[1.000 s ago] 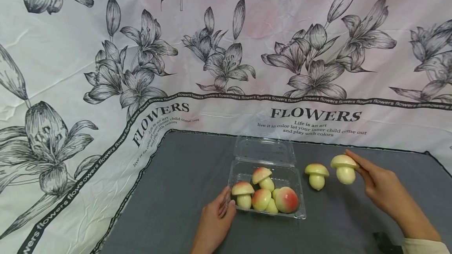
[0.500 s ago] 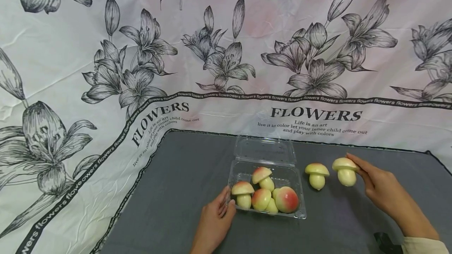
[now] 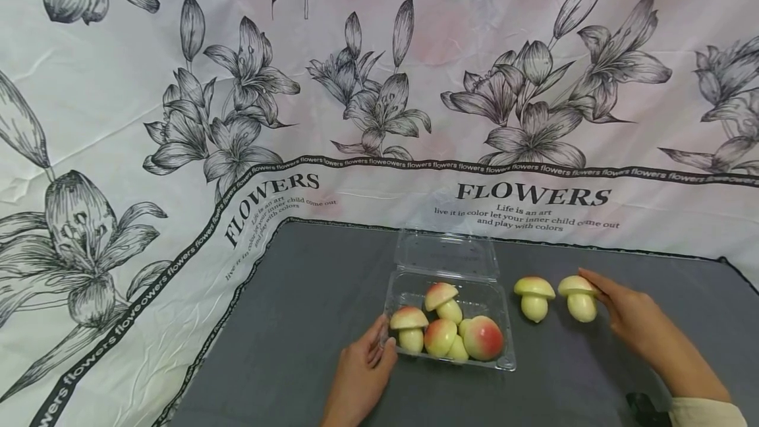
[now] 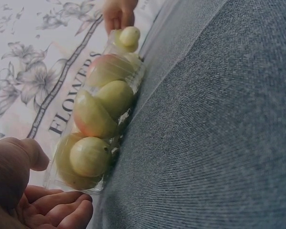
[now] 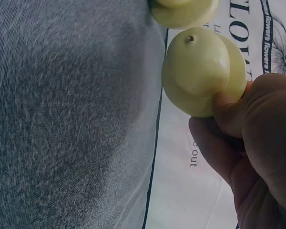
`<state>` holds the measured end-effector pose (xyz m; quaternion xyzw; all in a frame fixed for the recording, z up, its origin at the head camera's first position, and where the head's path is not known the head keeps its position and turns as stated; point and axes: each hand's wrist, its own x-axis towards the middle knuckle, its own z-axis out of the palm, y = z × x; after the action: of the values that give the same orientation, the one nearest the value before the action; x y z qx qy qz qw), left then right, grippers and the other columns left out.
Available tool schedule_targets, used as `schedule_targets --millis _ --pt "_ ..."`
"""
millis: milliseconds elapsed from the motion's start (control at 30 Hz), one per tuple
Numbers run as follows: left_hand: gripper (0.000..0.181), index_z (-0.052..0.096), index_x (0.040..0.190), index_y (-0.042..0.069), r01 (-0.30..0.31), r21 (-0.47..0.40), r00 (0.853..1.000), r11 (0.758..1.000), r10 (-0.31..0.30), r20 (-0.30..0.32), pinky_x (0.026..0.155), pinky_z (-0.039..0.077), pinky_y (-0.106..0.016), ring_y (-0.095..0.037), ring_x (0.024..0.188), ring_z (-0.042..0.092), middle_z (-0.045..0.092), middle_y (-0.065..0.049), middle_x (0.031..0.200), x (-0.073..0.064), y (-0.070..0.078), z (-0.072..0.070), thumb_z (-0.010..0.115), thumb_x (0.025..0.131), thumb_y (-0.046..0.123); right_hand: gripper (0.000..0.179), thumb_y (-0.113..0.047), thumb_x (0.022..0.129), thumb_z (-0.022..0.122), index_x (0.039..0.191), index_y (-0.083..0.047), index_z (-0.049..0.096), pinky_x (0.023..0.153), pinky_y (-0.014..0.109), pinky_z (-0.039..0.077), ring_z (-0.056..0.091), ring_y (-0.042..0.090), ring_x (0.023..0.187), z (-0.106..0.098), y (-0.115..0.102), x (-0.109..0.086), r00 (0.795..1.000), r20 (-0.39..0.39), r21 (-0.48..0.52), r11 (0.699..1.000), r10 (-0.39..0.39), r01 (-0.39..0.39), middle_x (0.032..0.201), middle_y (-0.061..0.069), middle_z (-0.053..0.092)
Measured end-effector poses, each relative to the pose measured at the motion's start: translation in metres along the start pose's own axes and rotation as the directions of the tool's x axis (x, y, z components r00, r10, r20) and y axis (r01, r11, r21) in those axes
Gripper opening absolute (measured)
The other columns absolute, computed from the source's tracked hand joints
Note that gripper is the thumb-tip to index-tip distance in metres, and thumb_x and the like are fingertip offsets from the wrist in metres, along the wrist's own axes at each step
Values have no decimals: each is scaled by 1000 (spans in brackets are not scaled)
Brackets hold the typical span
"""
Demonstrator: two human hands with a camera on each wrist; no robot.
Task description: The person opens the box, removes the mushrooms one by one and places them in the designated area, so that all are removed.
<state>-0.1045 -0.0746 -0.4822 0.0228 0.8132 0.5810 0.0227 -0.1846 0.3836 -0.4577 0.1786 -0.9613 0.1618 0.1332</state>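
Observation:
My right hand (image 3: pixel 637 315) pinches a toy mushroom (image 3: pixel 580 296) by the right edge of its pale yellow cap. In the right wrist view the mushroom's stem end (image 5: pixel 199 62) faces the camera. Just left of it stands another toy mushroom (image 3: pixel 535 298) with a yellow-red cap. At the centre, an open clear plastic container (image 3: pixel 506 358) holds several toy mushrooms (image 3: pixel 441 338) with reddish caps and pale stems. My left hand (image 3: pixel 362 374) holds the container's left side, its thumb (image 4: pixel 35 155) and curled fingers (image 4: pixel 62 207) at that end in the left wrist view.
The container's clear lid (image 3: pixel 447 254) lies folded back behind it. Dark grey cloth (image 3: pixel 284 321) covers the table. A white floral curtain (image 3: pixel 379 196) rises along the back and left. A small black object (image 3: pixel 647 409) is by the right sleeve (image 3: pixel 705 412).
My right hand has lowered the toy mushroom slightly toward the table, beside the other one. The left hand and the container stay in place.

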Motion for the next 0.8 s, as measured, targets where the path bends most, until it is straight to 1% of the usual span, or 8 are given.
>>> schedule_targets --millis 100,233,300,400,533,600,733,800 --pt "59 49 156 1 1 0 1000 1000 -1 -4 102 58 -33 -35 134 61 57 -25 149 2 0 0 60 109 36 58 19 94 63 149 9 48 49 27 33 41 9 54 -1 2 3 998 60 -3 1000 9 -9 116 37 69" --pt "60 49 156 0 8 -14 1000 1000 -8 0 102 58 -33 -35 135 60 58 -25 149 3 0 0 61 109 35 54 18 93 63 145 11 50 50 28 35 44 10 55 -1 6 6 995 100 -10 1000 6 -5 116 38 68" --pt "60 49 156 0 13 -22 1000 1000 -13 4 102 58 -33 -35 135 60 58 -25 149 4 0 0 61 108 35 49 16 95 64 142 11 51 51 30 38 49 12 57 1 7 8 996 93 -20 1000 3 -1 114 38 69" --pt "60 48 156 -1 20 -47 1000 999 -20 11 103 57 -33 -37 136 59 57 -26 149 4 -1 -1 61 108 32 45 13 97 64 140 10 54 53 36 46 61 22 63 5 9 9 998 65 -11 1000 -10 11 111 37 71" --pt "60 48 155 -4 37 -75 999 996 -35 19 104 57 -36 -40 137 57 56 -28 150 3 -3 -2 62 108 29 41 7 101 64 141 8 56 56 40 50 66 26 71 11 12 7 999 36 4 1000 -25 25 113 33 72" --pt "60 48 155 -4 49 -80 999 996 -47 26 105 57 -38 -41 137 57 56 -28 149 2 -3 -2 63 108 30 41 4 102 63 143 6 56 57 36 48 64 20 72 12 12 5 999 34 1 1000 -24 24 115 31 73" --pt "61 48 156 -2 64 -84 997 994 -61 39 105 57 -40 -41 137 57 57 -27 149 3 -3 -2 62 108 33 46 3 104 62 149 4 53 55 28 38 49 3 64 11 13 1 999 30 10 1000 -27 27 115 28 73" --pt "61 48 156 -2 67 -89 997 994 -63 45 105 57 -40 -41 138 57 57 -27 150 5 -4 -1 62 108 33 49 4 104 62 152 2 51 53 25 35 41 -1 60 11 13 -1 999 21 17 999 -38 38 113 27 74"
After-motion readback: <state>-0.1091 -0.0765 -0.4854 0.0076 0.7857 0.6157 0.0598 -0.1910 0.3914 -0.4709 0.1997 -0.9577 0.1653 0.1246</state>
